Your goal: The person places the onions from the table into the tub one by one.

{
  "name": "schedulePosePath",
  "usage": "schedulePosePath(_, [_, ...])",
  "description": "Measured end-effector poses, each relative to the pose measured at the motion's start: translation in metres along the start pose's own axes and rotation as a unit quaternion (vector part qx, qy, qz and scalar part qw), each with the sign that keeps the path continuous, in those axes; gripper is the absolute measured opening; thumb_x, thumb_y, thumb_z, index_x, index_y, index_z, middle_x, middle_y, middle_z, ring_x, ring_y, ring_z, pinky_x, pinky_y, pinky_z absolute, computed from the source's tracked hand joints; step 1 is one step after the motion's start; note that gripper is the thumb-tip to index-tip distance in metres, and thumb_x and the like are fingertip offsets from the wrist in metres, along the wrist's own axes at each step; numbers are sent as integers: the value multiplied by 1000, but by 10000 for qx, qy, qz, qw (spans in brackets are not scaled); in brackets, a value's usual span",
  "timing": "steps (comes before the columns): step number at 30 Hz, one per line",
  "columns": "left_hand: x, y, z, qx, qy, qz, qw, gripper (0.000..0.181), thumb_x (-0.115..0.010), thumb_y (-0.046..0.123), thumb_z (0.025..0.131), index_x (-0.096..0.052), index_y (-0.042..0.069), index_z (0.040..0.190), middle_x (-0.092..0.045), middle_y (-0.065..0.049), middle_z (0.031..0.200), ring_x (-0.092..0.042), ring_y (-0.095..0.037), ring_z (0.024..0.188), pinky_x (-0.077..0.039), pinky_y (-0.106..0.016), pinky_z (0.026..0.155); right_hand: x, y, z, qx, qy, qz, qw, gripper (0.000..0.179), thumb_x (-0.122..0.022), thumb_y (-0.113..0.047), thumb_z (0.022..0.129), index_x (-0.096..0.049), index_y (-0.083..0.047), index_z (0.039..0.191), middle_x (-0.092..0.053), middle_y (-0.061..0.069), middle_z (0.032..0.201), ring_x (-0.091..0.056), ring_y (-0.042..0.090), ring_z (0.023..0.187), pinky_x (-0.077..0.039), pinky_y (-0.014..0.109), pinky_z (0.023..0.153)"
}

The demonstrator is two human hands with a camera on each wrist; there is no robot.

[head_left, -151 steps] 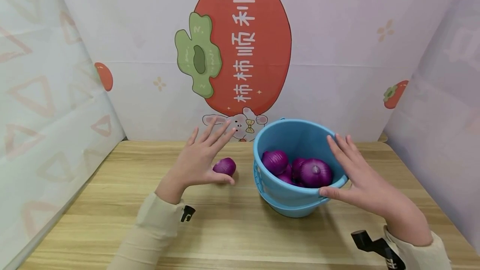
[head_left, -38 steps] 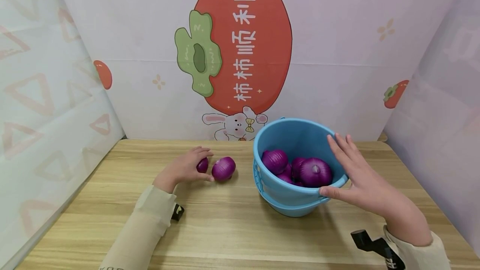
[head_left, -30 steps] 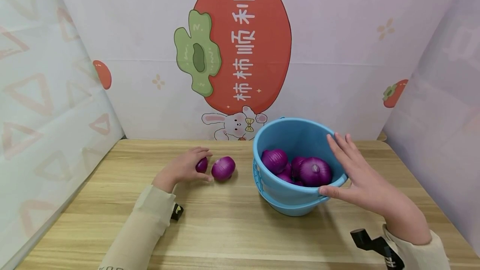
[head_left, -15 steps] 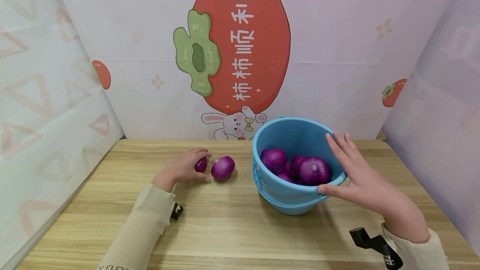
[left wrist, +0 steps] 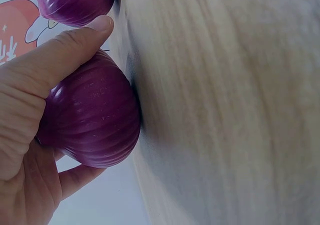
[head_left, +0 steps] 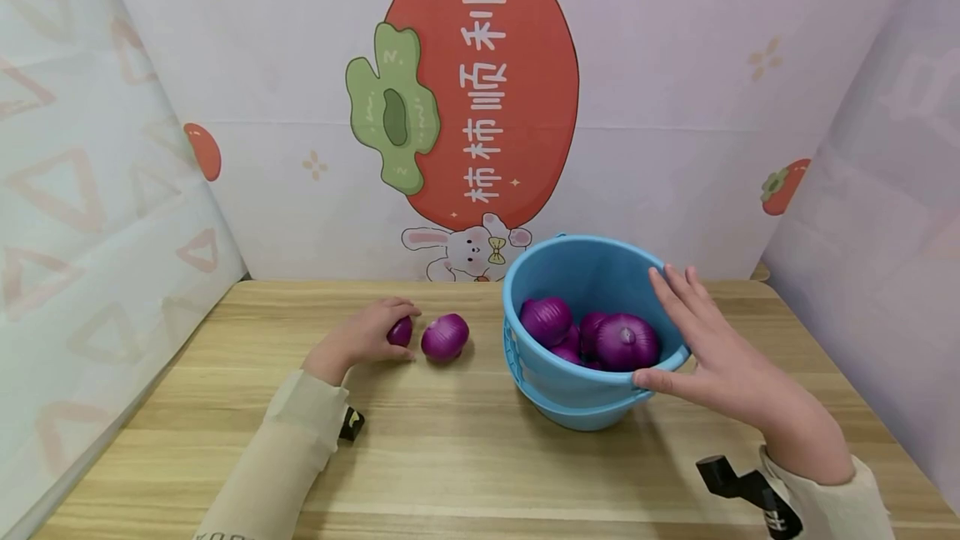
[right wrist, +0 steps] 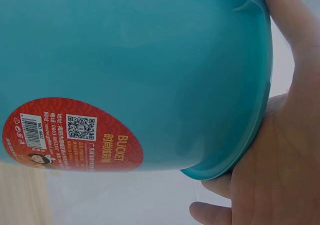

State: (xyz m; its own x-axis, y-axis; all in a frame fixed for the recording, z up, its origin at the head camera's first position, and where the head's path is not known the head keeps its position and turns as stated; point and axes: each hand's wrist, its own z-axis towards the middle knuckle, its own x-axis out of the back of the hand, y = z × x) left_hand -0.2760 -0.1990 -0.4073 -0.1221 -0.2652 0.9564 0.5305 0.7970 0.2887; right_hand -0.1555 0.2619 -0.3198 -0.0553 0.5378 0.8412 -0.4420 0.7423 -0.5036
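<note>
In the head view my left hand (head_left: 367, 332) holds a purple onion (head_left: 400, 332) on the table, left of a second purple onion (head_left: 446, 337). The left wrist view shows the thumb over one side of the held onion (left wrist: 97, 110) and fingers curled at its other side; its lower side is against the wood. My right hand (head_left: 731, 361) rests at the right rim of a light blue bucket (head_left: 577, 407), thumb at the front, fingers extended. Several purple onions (head_left: 626, 342) lie inside the bucket. In the right wrist view the palm lies along the bucket's rim (right wrist: 267, 80).
The wooden table (head_left: 450, 457) stretches in front of a white backdrop (head_left: 645, 65) with persimmon prints. Pale fabric walls (head_left: 97, 232) stand on both sides. A red label (right wrist: 75, 135) is stuck on the bucket's side.
Five seconds ago my left hand was spread above the table; it has come down around an onion. Lately its thumb has drawn slightly in. The right hand stays at the bucket.
</note>
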Motion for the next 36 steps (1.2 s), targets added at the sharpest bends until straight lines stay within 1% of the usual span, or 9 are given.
schedulePosePath(10, [0,-1,-1,-72,101,-59,9999,64,-85,28,78,-60,0,129,-61,-19,130,-58,-36,120,-49,-51,104,1,1,-1,10,10,7,10000,112,-79,-42,81,-2,-23,161,6,7,169,19,34,153,-15,85,101])
schedulePosePath(14, [2,1,-2,-52,97,-116,9999,61,-85,27,77,-61,0,127,-63,-17,127,-60,-33,116,-52,-48,101,1,1,-1,27,12,19,10000,112,-79,-42,81,-2,-23,161,6,7,169,19,34,153,-14,84,102])
schedulePosePath(23, [2,-1,-5,-154,99,-129,9997,56,-84,28,77,-64,0,121,-65,-14,117,-62,-26,103,-56,-43,91,-1,1,-1,16,-16,39,10000,112,-79,-42,81,-3,-23,161,6,7,169,20,34,153,-15,85,101])
schedulePosePath(29, [1,-1,-5,-110,65,-197,9997,56,-83,30,77,-64,2,122,-65,-12,116,-61,-22,100,-56,-38,88,-1,0,-1,6,-4,47,10000,112,-79,-43,81,-3,-24,161,6,7,169,20,34,153,-15,85,101])
schedulePosePath(36, [3,-3,-5,-86,141,-303,9994,57,-83,28,77,-63,0,123,-65,-15,118,-62,-24,101,-56,-39,87,0,0,-1,27,-7,43,10000,112,-79,-43,82,-2,-23,161,6,8,169,20,34,153,-15,85,101])
